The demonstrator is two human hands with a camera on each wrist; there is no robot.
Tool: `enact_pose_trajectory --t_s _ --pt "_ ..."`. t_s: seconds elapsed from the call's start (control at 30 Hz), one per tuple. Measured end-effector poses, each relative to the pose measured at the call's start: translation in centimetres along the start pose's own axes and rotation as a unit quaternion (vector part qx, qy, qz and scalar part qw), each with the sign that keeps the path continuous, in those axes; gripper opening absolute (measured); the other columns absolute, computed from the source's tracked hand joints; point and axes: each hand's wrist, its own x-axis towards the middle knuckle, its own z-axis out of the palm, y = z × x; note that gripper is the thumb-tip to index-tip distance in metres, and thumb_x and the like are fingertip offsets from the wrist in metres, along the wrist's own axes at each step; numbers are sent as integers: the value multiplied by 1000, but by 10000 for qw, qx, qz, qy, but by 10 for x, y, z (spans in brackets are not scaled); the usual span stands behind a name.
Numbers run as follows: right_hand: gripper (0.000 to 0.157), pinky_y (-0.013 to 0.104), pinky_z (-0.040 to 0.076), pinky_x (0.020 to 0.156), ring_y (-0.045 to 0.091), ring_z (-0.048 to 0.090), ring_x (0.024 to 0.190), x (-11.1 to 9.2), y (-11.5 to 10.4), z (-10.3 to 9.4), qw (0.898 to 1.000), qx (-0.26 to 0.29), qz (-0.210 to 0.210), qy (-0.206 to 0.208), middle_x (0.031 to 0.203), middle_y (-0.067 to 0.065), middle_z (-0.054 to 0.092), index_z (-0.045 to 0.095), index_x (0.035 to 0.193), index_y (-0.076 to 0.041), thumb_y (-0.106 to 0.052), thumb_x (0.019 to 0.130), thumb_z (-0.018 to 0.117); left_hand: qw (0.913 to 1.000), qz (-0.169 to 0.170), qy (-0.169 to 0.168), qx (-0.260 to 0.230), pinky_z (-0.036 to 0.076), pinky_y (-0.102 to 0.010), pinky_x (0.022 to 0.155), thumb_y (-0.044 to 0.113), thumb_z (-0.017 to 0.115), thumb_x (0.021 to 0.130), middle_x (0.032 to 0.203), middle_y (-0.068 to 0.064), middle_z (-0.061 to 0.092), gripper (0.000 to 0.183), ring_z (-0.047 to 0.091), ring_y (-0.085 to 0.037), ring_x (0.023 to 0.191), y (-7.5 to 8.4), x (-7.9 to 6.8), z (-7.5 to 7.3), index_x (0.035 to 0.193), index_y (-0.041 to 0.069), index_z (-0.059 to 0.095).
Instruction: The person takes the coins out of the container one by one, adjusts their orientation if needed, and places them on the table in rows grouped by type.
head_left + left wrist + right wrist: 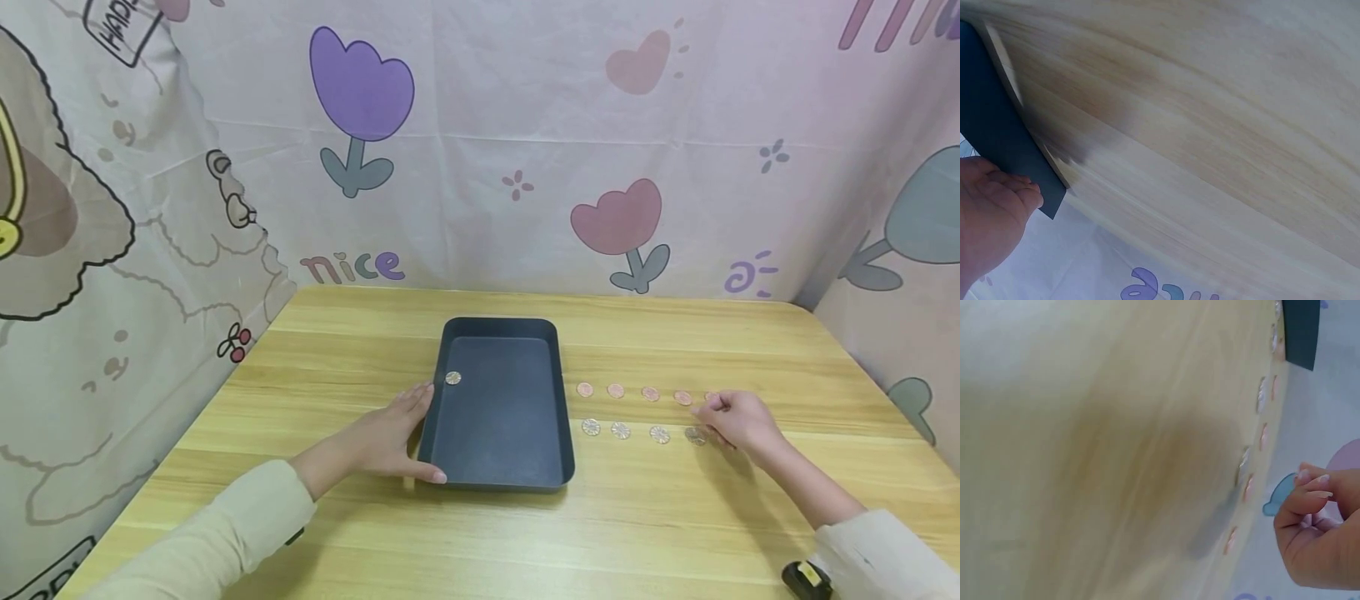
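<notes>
A dark grey rectangular tray (498,417) lies on the wooden table, with one silver coin (453,378) inside by its left wall. My left hand (390,433) rests against the tray's left side, fingers fairly straight along the wall and thumb at the near-left corner. To the right of the tray run two rows: copper-coloured coins (650,394) behind, silver coins (659,434) in front. Over the right end of both rows is my right hand (738,421), fingers curled and thumb meeting the index finger. No coin shows between those fingertips in the right wrist view.
A black tape measure with a yellow label (808,579) appears by the right sleeve at the near edge of the view. Printed cloth (480,225) hangs behind the table (375,542) and along both sides.
</notes>
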Motion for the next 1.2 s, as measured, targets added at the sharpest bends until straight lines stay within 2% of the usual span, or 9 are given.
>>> enact_pose_trajectory --t_s 0.13,0.23,0.3,0.47,0.67,0.8,0.97,1.2 --pt "29 22 39 43 5 43 48 1 -15 6 9976 85 -442 530 61 -1 53 58 91 6 -23 92 56 10000 26 7 0 30 -51 110 73 61 68 154 -21 13 121 16 -37 142 0 0 0 145 -7 14" --pt "28 21 40 43 3 44 49 2 -27 14 9915 429 -802 926 63 -1 54 58 92 6 -22 91 58 10000 -1 -16 15 29 -51 110 73 61 68 154 -21 13 121 16 -36 142 0 0 0 146 -6 14" --pt "27 20 40 43 2 43 49 3 -35 19 9870 743 -993 1018 63 -4 54 58 92 7 -20 91 59 10000 -3 -19 14 30 -51 110 73 61 68 154 -21 13 121 16 -36 142 0 0 0 145 -6 14" --pt "25 17 40 42 1 43 49 6 -60 32 9779 1529 -1121 880 63 -9 52 56 93 8 -16 90 60 10000 4 -11 21 30 -51 110 73 61 67 154 -21 13 121 16 -37 142 0 0 0 145 -6 15" --pt "23 15 37 41 1 41 47 12 -94 49 9677 2063 -1295 652 61 -10 50 56 93 9 -14 89 61 10000 6 -8 36 31 -51 109 73 62 67 154 -21 13 121 16 -37 142 1 0 0 145 -6 14" --pt "23 16 33 40 1 39 45 16 -114 59 9629 2135 -1556 541 59 -8 50 58 91 10 -12 88 62 10000 1 -7 29 32 -51 109 73 62 67 154 -21 13 121 17 -37 142 0 0 0 146 -6 14" --pt "19 17 36 41 2 41 45 19 -136 71 9615 2092 -1718 473 59 -5 49 59 88 9 -9 87 63 10000 -24 17 14 32 -50 109 73 62 66 155 -19 13 122 16 -36 142 0 0 1 147 -4 13" --pt "18 19 37 42 4 41 45 27 -166 84 9526 2249 -2010 402 59 -4 49 60 87 6 -11 86 65 10000 -73 8 22 32 -51 109 74 62 66 155 -19 13 122 15 -35 143 1 -1 0 147 -3 13"
